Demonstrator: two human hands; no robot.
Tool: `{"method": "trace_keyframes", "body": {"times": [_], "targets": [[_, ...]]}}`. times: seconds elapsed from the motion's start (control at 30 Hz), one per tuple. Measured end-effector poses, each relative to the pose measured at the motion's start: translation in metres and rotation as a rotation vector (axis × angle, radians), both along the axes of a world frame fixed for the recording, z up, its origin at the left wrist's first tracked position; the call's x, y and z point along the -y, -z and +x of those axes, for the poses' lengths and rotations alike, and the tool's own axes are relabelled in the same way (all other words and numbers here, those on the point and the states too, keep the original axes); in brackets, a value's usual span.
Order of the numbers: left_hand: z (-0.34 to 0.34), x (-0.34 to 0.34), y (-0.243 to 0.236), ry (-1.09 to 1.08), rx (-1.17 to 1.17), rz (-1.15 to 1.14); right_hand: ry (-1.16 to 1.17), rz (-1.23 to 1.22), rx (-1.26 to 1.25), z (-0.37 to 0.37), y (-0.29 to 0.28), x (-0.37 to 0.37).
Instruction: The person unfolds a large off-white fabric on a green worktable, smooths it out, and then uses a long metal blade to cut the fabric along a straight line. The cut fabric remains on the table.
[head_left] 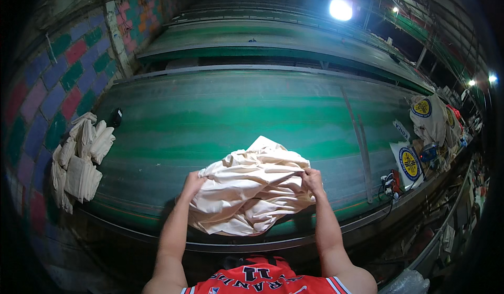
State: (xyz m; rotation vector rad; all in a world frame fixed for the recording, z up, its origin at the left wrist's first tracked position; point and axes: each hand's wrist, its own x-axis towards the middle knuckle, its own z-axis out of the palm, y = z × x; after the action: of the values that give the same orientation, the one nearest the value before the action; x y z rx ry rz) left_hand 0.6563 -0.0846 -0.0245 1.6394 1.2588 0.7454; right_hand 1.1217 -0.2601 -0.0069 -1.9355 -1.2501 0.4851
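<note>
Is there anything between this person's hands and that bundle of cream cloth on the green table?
No. Both hands already grip the cloth: the left hand at its left edge, the right hand at its right edge. Nothing lies between them and it; the folded pile sits apart, far left on the table.

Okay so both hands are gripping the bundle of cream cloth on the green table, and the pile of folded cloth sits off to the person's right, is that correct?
Not quite. The pile of folded cloth sits to the person's left, by the tiled wall, as the head view shows. The rest holds: the left hand and right hand both grip the bundle of cream cloth on the green table.
</note>
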Motion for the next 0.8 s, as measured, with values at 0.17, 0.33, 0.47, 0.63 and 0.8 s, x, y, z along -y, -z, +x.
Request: {"method": "trace_keyframes", "body": {"times": [0.17,0.33,0.47,0.63,0.8], "targets": [[-0.004,-0.028,-0.047,-0.051,0.301,0.049,0.068,0.290,0.078,0.024,-0.039,-0.021],[-0.108,-0.039,-0.106,-0.500,0.141,0.118,0.005,0.052,-0.441,0.098,-0.072,0.035],[-0.130,-0.028,-0.097,-0.547,-0.909,0.154,-0.072,-0.525,0.098,0.128,-0.056,0.051],[-0.036,-0.019,-0.057,0.103,-0.404,0.354,-0.186,0.113,0.047,0.045,-0.021,-0.016],[0.053,0.029,-0.015,0.487,-0.426,0.041,-0.343,-0.466,0.265,-0.029,-0.019,-0.031]]}}
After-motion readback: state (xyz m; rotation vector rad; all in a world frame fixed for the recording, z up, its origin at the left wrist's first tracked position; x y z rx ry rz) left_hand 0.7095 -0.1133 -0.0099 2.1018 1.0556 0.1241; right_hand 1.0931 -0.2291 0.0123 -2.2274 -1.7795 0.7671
